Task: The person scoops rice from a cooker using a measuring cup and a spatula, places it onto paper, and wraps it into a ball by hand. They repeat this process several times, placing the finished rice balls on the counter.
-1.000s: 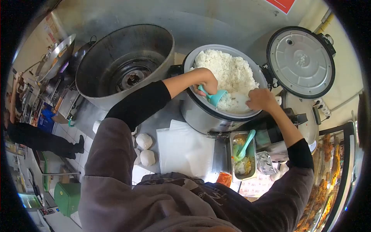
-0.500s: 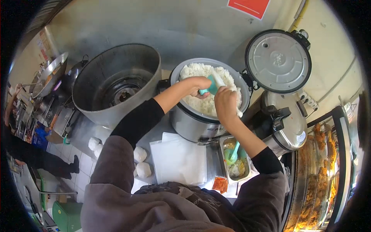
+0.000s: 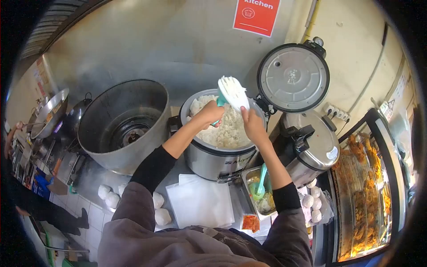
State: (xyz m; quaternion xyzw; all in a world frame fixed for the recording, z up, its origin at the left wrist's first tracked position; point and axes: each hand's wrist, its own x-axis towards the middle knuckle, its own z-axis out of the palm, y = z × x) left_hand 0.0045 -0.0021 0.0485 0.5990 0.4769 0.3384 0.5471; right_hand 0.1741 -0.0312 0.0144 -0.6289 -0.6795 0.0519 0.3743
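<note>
My left hand is closed round the handle of a teal scoop, held over the left part of the rice cooker. My right hand grips a white rice paddle, its blade raised with rice on it, right beside the scoop and overlapping it in this view. Below both hands, cooked rice fills the cooker's pot. The cooker's round lid stands open at the right.
A large metal pot stands left of the cooker. In front lie white paper sheets, wrapped white balls and a metal tray with a teal spoon. A closed cooker and a fried-food display case are at right.
The paddle's blade has come up out of the pot with rice on it, turned toward the scoop. Both hands stay closed on their tools. The camera view has shifted.
</note>
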